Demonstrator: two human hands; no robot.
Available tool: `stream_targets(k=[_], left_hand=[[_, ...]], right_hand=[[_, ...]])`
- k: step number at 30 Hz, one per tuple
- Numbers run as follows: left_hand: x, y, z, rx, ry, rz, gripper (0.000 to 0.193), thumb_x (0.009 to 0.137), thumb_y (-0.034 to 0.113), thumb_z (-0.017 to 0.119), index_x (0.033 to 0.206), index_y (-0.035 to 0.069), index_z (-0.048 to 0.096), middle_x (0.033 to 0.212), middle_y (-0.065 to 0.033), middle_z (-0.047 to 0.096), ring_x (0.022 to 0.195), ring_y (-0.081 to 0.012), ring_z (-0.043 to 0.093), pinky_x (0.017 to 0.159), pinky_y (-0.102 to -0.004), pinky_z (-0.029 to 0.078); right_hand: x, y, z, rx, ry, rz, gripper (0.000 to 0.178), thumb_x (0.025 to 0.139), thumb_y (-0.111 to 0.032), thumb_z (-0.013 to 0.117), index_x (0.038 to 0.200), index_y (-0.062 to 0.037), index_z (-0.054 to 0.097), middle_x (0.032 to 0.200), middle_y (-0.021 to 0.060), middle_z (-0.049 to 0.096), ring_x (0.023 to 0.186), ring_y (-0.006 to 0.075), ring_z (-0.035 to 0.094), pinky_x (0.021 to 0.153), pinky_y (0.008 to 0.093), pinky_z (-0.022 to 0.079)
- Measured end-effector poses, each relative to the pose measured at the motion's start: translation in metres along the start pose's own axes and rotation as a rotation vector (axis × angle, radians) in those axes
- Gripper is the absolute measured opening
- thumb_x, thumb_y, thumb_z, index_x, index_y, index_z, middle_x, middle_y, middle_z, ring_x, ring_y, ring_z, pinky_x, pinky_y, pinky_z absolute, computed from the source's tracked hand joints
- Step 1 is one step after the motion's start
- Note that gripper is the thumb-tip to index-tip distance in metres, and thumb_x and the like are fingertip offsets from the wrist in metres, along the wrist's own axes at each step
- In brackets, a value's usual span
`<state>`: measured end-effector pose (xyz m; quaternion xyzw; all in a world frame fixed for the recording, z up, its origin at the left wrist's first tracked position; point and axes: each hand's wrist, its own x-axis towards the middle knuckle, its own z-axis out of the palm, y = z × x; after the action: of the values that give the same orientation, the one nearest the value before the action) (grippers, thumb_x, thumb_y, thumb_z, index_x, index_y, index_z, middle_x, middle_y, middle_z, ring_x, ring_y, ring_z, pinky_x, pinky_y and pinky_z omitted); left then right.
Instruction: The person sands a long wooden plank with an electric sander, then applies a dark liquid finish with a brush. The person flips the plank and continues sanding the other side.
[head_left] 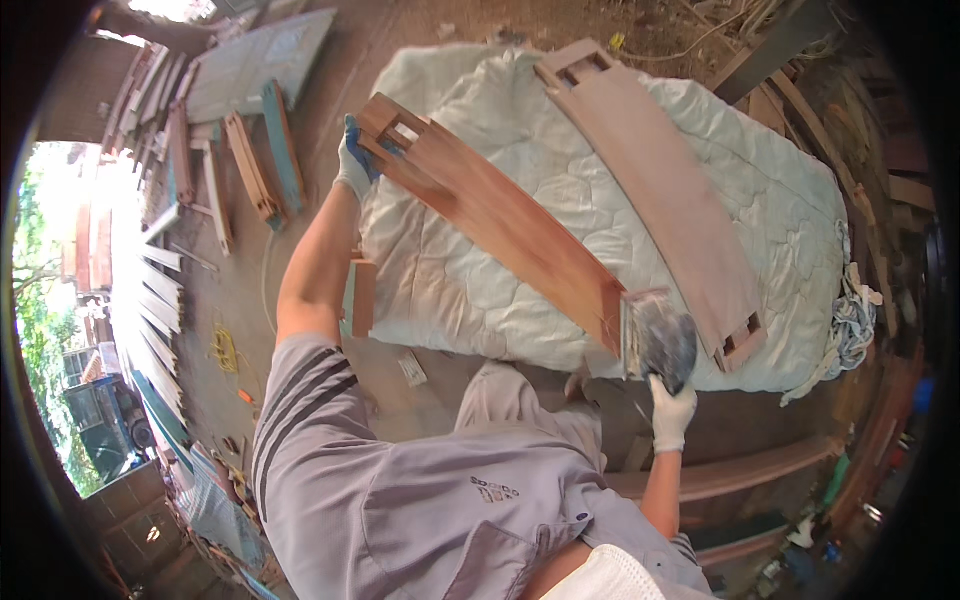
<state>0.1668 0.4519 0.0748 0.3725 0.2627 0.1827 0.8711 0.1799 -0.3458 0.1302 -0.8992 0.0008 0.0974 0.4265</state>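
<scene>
A reddish-brown wooden board (500,225) with a slotted end lies at an angle across a white quilted pad. My left hand (357,163), in a white and blue glove, is closed around the board's far left end, beside the slot. Under my right hand (672,414), in a white glove, is a dusty dark power sander (662,340), blurred in part. My fingers wrap its near side, and the tool sits against the board's near right end; its underside is hidden. To the right, a second, paler board (660,190) with slots at both ends rests untouched on the pad.
The quilted pad (800,230) covers a work surface, its bunched, tied corner at the right. Wooden pieces (255,165) and a large flat panel (262,65) lie at the far left. A yellow cord (225,350) is on the floor. Timber (740,468) lies near my right side.
</scene>
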Motion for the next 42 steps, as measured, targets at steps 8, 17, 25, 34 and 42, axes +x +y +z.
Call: stream_targets(k=[8, 17, 25, 34, 42], left_hand=[[-0.104, -0.182, -0.013, 1.237, 0.405, 0.292, 0.053, 0.102, 0.043, 0.078, 0.129, -0.002, 0.073, 0.126, -0.0248, 0.076, 0.123, -0.0406, 0.071, 0.109, -0.0489, 0.054], [-0.100, -0.185, 0.118, 1.432, 0.074, 0.041, 0.038, 0.102, 0.041, 0.066, 0.111, 0.007, 0.081, 0.121, -0.0173, 0.072, 0.119, -0.0409, 0.068, 0.107, -0.0502, 0.055], [0.042, -0.077, 0.011, 1.488, 0.346, 0.135, 0.048, 0.103, 0.045, 0.052, 0.103, 0.006, 0.080, 0.108, -0.0234, 0.078, 0.106, -0.0466, 0.073, 0.097, -0.0531, 0.057], [0.013, -0.137, 0.028, 1.483, 0.290, 0.236, 0.043, 0.105, 0.036, 0.053, 0.095, 0.002, 0.077, 0.102, -0.0294, 0.074, 0.101, -0.0511, 0.071, 0.088, -0.0571, 0.054], [-0.116, -0.285, 0.194, 1.408, 0.256, 0.076, 0.042, 0.104, 0.038, 0.053, 0.101, 0.003, 0.076, 0.109, -0.0262, 0.076, 0.107, -0.0494, 0.070, 0.096, -0.0565, 0.055]], right_hand=[[0.068, -0.076, 0.140, -0.293, -0.326, -0.167, 0.044, 0.087, -0.028, 0.089, 0.120, -0.0011, 0.077, 0.109, 0.0218, 0.082, 0.103, 0.0405, 0.079, 0.089, 0.0477, 0.059], [0.112, -0.163, 0.355, -0.719, -0.713, -0.359, 0.058, 0.099, -0.044, 0.074, 0.142, -0.0070, 0.061, 0.116, 0.0223, 0.081, 0.107, 0.0404, 0.079, 0.092, 0.0524, 0.060], [0.162, -0.311, 0.499, -0.660, -0.775, -0.441, 0.047, 0.101, -0.040, 0.072, 0.133, -0.0066, 0.064, 0.122, 0.0219, 0.080, 0.116, 0.0425, 0.076, 0.102, 0.0520, 0.057], [0.177, -0.252, 0.431, -0.685, -0.852, -0.581, 0.041, 0.102, -0.039, 0.069, 0.128, -0.0077, 0.063, 0.114, 0.0188, 0.082, 0.111, 0.0407, 0.078, 0.098, 0.0525, 0.059], [0.156, -0.100, 0.251, -0.672, -0.756, -0.421, 0.050, 0.100, -0.040, 0.071, 0.141, -0.0125, 0.062, 0.119, 0.0194, 0.081, 0.108, 0.0429, 0.077, 0.094, 0.0533, 0.059]])
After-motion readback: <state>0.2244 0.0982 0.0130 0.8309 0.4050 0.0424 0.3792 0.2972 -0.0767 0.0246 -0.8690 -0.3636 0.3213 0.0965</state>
